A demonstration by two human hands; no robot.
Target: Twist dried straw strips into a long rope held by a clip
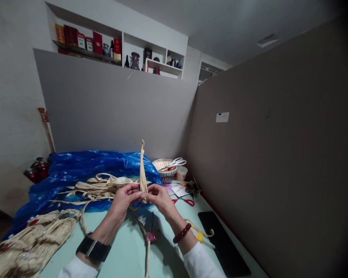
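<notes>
A pale dried corn husk point(142, 170) stands upright between my two hands, gathered to a narrow twisted tip and fanning wider toward the fingers. My left hand point(124, 200) pinches its lower end from one side. From the other side my right hand point(160, 199) pinches it too, the fingertips of both hands nearly meeting. Just behind lies a pile of loose husk strips point(104, 186) on blue plastic sheeting point(84, 160). A husk cord point(147, 255) runs down the table below my hands, passing a small pink clip point(151, 236).
Coiled husk braids point(37, 243) fill the table's left front. Red-handled scissors point(188, 201), a paper cup point(181, 173) and a woven basket point(165, 162) with white-handled scissors point(178, 162) stand beyond my right hand. A black flat object point(220, 241) lies along the right partition point(266, 154).
</notes>
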